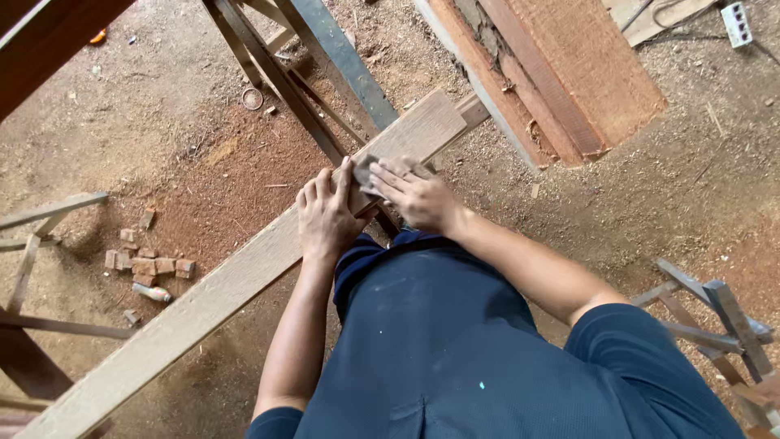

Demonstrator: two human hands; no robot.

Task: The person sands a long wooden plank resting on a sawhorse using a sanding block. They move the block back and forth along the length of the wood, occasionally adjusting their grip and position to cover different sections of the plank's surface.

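A long pale wooden plank (203, 297) runs diagonally from lower left to upper centre, resting on a metal stand (309, 89). My left hand (325, 213) lies flat on the plank with its fingers apart. My right hand (416, 195) presses a small grey sanding block (366, 173) onto the plank just beside the left hand. Most of the block is hidden by the right fingers.
The floor is covered in sawdust. Stacked reddish boards (561, 73) lie at upper right. Small wood offcuts (146, 264) and a small bottle (152, 293) sit at left. Wooden frames (36, 244) stand at the left edge and metal frames (723, 325) at right. A white power strip (737, 23) lies at the far upper right.
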